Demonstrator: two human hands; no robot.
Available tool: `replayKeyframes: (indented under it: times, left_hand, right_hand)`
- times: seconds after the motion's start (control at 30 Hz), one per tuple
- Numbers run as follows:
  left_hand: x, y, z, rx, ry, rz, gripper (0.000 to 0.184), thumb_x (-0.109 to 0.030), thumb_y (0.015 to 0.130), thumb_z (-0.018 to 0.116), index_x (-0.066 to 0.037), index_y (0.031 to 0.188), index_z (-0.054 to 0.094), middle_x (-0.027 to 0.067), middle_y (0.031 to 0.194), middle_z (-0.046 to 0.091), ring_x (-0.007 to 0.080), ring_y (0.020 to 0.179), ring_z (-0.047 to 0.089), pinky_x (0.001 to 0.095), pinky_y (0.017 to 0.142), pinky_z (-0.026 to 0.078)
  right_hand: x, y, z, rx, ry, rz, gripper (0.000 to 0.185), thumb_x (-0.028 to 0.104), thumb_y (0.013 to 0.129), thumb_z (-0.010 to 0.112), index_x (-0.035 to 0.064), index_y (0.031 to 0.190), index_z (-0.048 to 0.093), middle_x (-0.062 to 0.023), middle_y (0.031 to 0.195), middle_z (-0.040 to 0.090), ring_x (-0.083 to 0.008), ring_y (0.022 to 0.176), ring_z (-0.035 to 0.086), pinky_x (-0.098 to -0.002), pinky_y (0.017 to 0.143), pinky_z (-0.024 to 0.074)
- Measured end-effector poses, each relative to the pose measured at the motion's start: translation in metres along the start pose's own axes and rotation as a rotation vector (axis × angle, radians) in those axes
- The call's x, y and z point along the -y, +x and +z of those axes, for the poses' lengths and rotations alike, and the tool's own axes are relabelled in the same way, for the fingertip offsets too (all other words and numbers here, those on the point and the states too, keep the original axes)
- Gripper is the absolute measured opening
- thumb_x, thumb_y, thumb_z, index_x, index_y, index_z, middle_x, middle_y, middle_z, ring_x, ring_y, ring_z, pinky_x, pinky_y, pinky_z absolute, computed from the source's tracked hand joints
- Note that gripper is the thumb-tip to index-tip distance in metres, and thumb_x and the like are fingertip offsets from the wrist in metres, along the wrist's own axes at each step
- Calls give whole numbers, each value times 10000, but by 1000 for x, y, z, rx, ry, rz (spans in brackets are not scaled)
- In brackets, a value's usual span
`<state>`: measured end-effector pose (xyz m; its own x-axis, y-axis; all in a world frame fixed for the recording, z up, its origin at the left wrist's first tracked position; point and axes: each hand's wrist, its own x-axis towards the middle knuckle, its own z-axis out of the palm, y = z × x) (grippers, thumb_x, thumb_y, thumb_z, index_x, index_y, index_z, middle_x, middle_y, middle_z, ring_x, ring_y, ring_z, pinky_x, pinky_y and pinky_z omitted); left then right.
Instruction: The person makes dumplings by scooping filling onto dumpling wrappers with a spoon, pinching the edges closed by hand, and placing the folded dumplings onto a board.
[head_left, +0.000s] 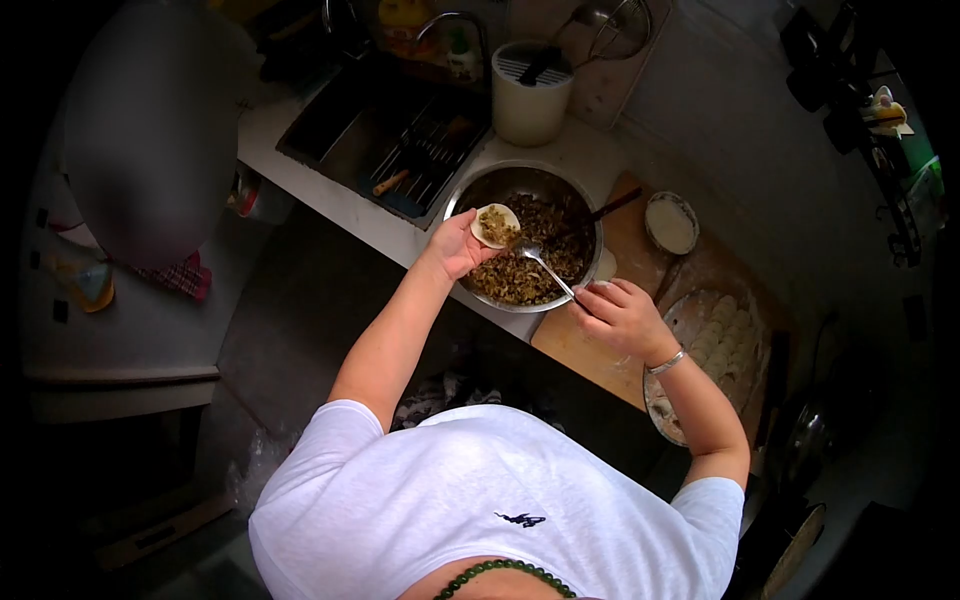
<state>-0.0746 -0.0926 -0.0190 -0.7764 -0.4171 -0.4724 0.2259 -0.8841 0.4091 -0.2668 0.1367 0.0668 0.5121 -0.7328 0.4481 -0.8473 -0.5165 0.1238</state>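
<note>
My left hand holds a round dumpling wrapper with a small heap of filling on it, over the left rim of a large metal bowl. Brown-green chopped filling covers the bottom of the bowl. In my right hand is a metal spoon, gripped by its handle. The spoon's head is above the filling, just to the right of the wrapper. A dark stick-like handle rests across the bowl's right rim.
Right of the bowl lies a wooden board with a small bowl of white powder. A floured tray there carries rows of shaped dumplings. Behind are a sink with a rack and a white lidded bucket.
</note>
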Motion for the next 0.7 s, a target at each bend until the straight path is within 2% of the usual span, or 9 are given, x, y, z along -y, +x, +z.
replayKeyframes:
  times: [0.07,0.17,0.27,0.4,0.6,0.67,0.7]
  left_hand:
    - [-2,7,-5,-38,-12,24,453,-287,987,232,41,1259,387,197,1238,504,340,1133,516,466,932,461]
    - [-8,10,-3,-33,-3,51,462,-300,991,222,41,1259,383,202,1244,496,333,1143,510,464,939,457]
    - [-8,9,4,-30,-6,20,457,-298,991,221,35,1256,387,198,1240,499,333,1137,514,466,938,458]
    - [-9,7,7,47,67,12,446,-290,992,222,31,1247,398,177,1230,512,306,1125,526,473,915,467]
    - [-15,8,11,2,33,71,433,-283,989,248,27,1242,413,176,1236,514,304,1134,520,451,949,444]
    - [-14,8,11,-10,34,112,433,-283,989,252,28,1244,413,179,1236,513,307,1135,519,446,960,437]
    - [-14,7,13,4,31,100,421,-277,988,260,21,1237,423,171,1227,522,304,1119,531,444,945,447]
  right_hand:
    - [-2,-6,-1,105,47,-20,253,114,716,610,114,964,559,-45,1012,587,-188,875,578,-309,700,502]
    - [-4,-8,-3,31,11,77,255,116,716,617,116,965,562,-47,1001,597,-191,873,580,-313,711,500]
    - [-1,9,-8,-77,21,82,257,122,713,625,118,963,566,-50,995,604,-195,869,582,-316,716,499]
    - [-2,19,-6,-96,8,106,257,119,717,624,120,968,566,-52,1001,603,-193,870,582,-310,711,499]
    - [9,-7,-5,-20,13,-4,272,120,718,621,116,983,560,-56,1006,602,-190,871,583,-309,695,502]
    - [13,-13,-6,11,51,2,260,133,712,623,114,967,573,-54,987,610,-193,865,586,-311,689,501]
    - [15,-7,-14,-37,114,107,194,73,743,611,82,935,588,-60,956,619,-214,858,589,-314,697,500]
